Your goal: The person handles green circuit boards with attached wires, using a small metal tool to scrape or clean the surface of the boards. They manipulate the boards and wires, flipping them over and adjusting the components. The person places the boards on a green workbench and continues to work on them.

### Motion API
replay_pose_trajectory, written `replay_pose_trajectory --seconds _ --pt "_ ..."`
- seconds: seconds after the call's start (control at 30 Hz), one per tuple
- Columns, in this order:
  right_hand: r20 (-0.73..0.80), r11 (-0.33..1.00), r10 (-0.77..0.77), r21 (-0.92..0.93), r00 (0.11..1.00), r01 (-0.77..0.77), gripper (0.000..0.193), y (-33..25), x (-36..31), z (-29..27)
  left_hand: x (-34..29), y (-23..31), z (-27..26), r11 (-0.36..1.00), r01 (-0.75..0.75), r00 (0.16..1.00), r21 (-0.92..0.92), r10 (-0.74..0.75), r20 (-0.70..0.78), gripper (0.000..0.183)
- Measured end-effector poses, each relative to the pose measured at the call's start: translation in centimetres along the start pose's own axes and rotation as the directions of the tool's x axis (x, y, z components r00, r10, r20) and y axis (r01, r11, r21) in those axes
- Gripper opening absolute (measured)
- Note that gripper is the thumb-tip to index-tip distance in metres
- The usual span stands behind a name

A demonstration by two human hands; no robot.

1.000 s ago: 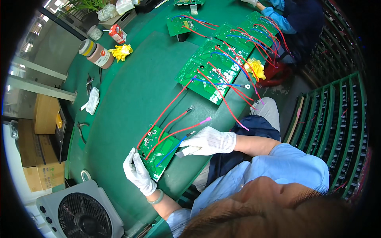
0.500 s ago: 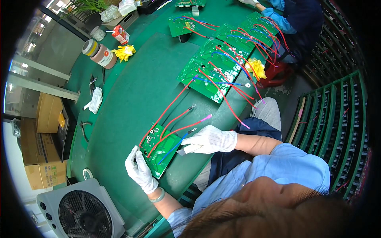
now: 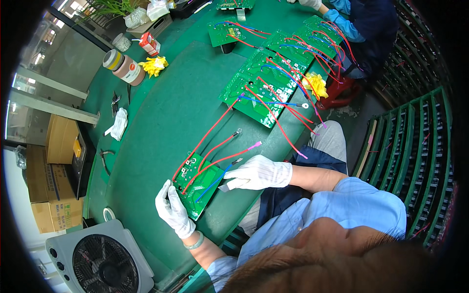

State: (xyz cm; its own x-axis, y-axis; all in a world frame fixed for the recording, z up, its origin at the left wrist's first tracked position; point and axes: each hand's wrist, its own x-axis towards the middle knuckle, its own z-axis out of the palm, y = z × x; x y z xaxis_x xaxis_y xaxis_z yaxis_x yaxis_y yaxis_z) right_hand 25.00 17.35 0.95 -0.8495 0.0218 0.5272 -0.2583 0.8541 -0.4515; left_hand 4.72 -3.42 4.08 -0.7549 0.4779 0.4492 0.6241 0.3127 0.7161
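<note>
A small green circuit board (image 3: pixel 201 191) lies on the green table in front of me, with red wires and one blue wire rising from it. My left hand (image 3: pixel 174 211), in a white glove, grips the board's left edge between thumb and fingers. At the board's right side, my gloved right hand (image 3: pixel 261 173) is closed on a small flat grey piece (image 3: pixel 224 187), whose kind I cannot make out. Just above these fingertips is the metal end of the blue wire (image 3: pixel 209 184). One long red wire (image 3: pixel 207 134) stretches from the board towards the larger boards.
Several wired circuit boards (image 3: pixel 266 90) form a row at the upper right, a yellow cloth (image 3: pixel 315 85) beside them. A co-worker's sleeve (image 3: pixel 346 25) is beyond. A jar (image 3: pixel 128 69), pliers (image 3: pixel 105 161) and a fan (image 3: pixel 105 271) stand or lie left. Racks (image 3: pixel 405 161) fill the right.
My hands and the board hold their places. At the top, the co-worker's gloved hand has shifted slightly.
</note>
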Motion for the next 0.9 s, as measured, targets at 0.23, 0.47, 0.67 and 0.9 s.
replay_pose_trajectory --seconds 0.23,0.47,0.67,0.9 --pt "0.001 1.000 0.020 0.013 1.000 -0.020 0.040 -0.1 0.0 -0.1 0.0 0.1 0.1 1.000 0.012 1.000 -0.027 -0.012 -0.001 0.016" --pt "0.007 0.999 0.046 0.005 0.999 -0.046 0.039 -0.1 -0.1 0.2 -0.1 -0.3 0.1 0.999 0.012 1.000 -0.041 -0.013 -0.003 0.015" --pt "0.048 0.993 0.111 0.032 0.993 -0.112 0.040 0.3 -0.7 1.1 -0.1 -0.3 0.1 0.999 0.011 1.000 -0.043 -0.012 -0.008 0.015" --pt "0.000 0.999 0.020 0.033 1.000 -0.020 0.041 0.2 -0.2 0.4 -0.1 -0.3 0.1 1.000 0.008 1.000 -0.028 -0.008 -0.009 0.016"
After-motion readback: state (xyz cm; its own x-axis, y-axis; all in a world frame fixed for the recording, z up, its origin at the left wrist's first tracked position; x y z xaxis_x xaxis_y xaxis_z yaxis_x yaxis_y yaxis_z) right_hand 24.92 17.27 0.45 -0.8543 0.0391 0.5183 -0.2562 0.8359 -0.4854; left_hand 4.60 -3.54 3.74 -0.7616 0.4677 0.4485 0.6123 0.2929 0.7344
